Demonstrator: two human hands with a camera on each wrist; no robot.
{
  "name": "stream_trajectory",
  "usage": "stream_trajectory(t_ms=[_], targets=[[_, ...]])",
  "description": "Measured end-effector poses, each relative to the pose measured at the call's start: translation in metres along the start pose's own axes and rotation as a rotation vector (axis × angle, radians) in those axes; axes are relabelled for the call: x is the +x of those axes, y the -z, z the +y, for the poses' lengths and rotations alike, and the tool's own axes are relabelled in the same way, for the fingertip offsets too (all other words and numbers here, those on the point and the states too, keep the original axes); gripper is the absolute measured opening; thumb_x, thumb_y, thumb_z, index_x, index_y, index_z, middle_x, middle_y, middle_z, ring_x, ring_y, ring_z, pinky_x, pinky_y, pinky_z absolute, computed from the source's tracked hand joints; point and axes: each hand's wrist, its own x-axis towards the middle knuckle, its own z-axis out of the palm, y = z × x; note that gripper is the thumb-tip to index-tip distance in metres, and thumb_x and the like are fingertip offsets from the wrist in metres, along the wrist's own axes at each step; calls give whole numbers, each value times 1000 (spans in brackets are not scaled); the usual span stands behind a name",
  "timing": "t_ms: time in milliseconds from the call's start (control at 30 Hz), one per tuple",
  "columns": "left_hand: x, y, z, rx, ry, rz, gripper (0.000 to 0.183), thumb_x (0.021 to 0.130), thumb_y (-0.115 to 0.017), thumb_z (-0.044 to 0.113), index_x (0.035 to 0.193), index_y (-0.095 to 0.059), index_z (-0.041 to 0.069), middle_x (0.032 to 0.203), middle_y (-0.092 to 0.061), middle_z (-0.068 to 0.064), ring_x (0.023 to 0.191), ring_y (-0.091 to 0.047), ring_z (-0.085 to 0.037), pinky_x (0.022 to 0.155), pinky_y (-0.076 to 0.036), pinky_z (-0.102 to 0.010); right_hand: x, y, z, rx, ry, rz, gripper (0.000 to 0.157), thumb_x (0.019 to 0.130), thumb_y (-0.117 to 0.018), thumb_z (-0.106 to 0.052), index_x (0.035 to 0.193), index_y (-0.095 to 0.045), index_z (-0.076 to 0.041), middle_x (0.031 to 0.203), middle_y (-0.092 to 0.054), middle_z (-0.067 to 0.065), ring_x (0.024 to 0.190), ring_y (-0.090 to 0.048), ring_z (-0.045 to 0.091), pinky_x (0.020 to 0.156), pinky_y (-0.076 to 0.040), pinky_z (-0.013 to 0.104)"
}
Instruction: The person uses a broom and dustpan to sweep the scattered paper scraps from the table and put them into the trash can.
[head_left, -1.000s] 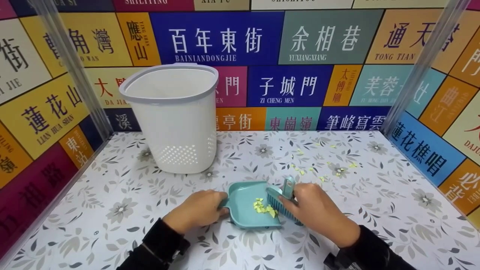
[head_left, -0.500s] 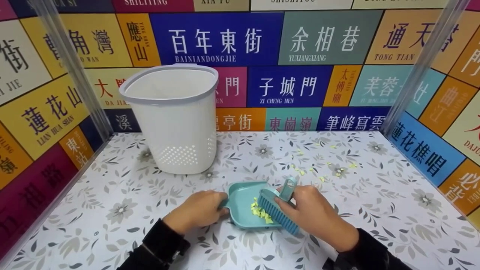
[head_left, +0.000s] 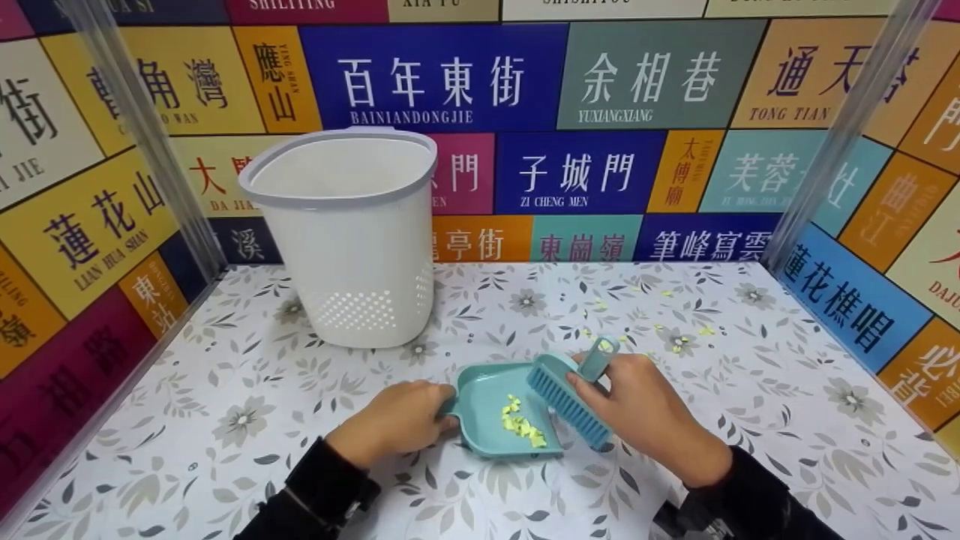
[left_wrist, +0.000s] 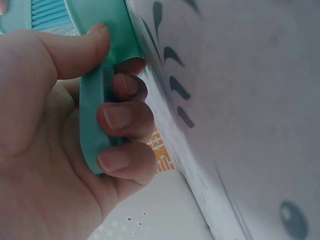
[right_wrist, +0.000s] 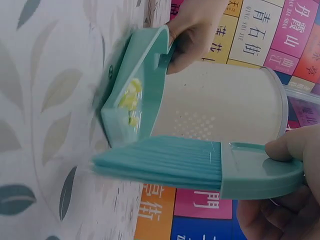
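A small teal dustpan point(head_left: 495, 409) lies on the flowered tabletop with several yellow scraps point(head_left: 521, 427) inside. My left hand point(head_left: 397, 420) grips its handle point(left_wrist: 92, 125) with thumb on top and fingers curled under. My right hand point(head_left: 641, 412) holds a teal hand brush point(head_left: 568, 399) by its handle, bristles point(right_wrist: 160, 162) lifted just above the pan's right edge. In the right wrist view the dustpan point(right_wrist: 132, 95) and its scraps point(right_wrist: 129, 102) show beyond the bristles. More yellow scraps point(head_left: 645, 334) lie scattered on the table behind the brush.
A tall white plastic bin point(head_left: 349, 232) with a perforated lower wall stands at the back left of the table point(head_left: 225, 405). Colourful sign-covered walls point(head_left: 525, 112) close in the back and both sides.
The brush swept the scraps leftward into the pan, then lifted and moved back to the right. The left hand and dustpan stayed put.
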Motion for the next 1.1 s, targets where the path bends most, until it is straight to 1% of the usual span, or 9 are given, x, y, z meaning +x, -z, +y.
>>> stream_trajectory(t_ms=[67, 133, 233, 333, 467, 633, 767, 867, 1100], targets=[[0, 0, 0, -2, -1, 0, 17, 99, -75, 28, 93, -64, 16, 78, -56, 6, 77, -57, -16, 78, -53, -44, 0, -1, 3, -62, 9, 7, 15, 97, -80, -12, 85, -71, -18, 66, -52, -7, 54, -36, 1, 52, -35, 24], [1, 0, 0, -2, -1, 0, 17, 99, -75, 28, 94, -65, 15, 78, -56, 6, 77, -58, -16, 78, -53, -44, -1, -3, 6, -135, 39, 23, 24, 96, -81, -14, 80, -64, -19, 66, -46, -9, 55, -38, 3, 52, -36, 25], [1, 0, 0, -2, -3, -1, 17, 99, -75, 28, 95, -65, 15, 78, -56, 6, 78, -58, -17, 79, -53, -44, -3, -7, 11, -224, 111, 62, 39, 93, -84, -14, 71, -53, -19, 66, -43, -7, 57, -39, 6, 53, -37, 26], [1, 0, 0, 0, -1, -3, 17, 99, -75, 28, 96, -66, 15, 79, -57, 6, 78, -59, -17, 79, -54, -45, -4, -11, 13, -258, 144, 77, 49, 90, -87, -12, 67, -44, -19, 65, -42, -6, 57, -38, 7, 51, -36, 26], [1, 0, 0, 1, 2, -3, 16, 99, -75, 28, 95, -66, 15, 78, -57, 6, 78, -59, -17, 79, -54, -44, -5, -15, 11, -227, 133, 23, 47, 89, -87, -12, 68, -45, -19, 66, -43, -6, 57, -39, 6, 51, -38, 24], [1, -1, 1, 8, 5, 1, 17, 99, -75, 28, 94, -65, 15, 77, -55, 6, 76, -57, -16, 76, -52, -43, -7, -20, 5, -184, 110, -40, 45, 91, -85, -13, 69, -47, -18, 66, -44, -7, 58, -39, 5, 52, -38, 23], [1, -1, 1, 16, 13, -2, 18, 99, -75, 30, 95, -65, 15, 77, -55, 6, 76, -57, -16, 76, -52, -42, -8, -23, 2, -142, 109, -41, 35, 93, -84, -13, 73, -56, -18, 68, -49, -8, 60, -44, 4, 54, -42, 23], [1, 0, 1, 16, 17, -4, 19, 99, -75, 30, 96, -66, 14, 77, -56, 6, 77, -58, -17, 77, -53, -43, -8, -25, 0, -112, 129, -28, 28, 92, -84, -13, 77, -62, -18, 70, -56, -7, 63, -51, 3, 56, -46, 24], [1, 1, 1, 6, 25, -13, 18, 99, -75, 30, 97, -66, 14, 78, -56, 6, 77, -58, -17, 78, -53, -44, -10, -28, -3, -33, 175, -34, 18, 94, -83, -12, 85, -68, -19, 80, -67, -6, 74, -64, 4, 64, -55, 28]])
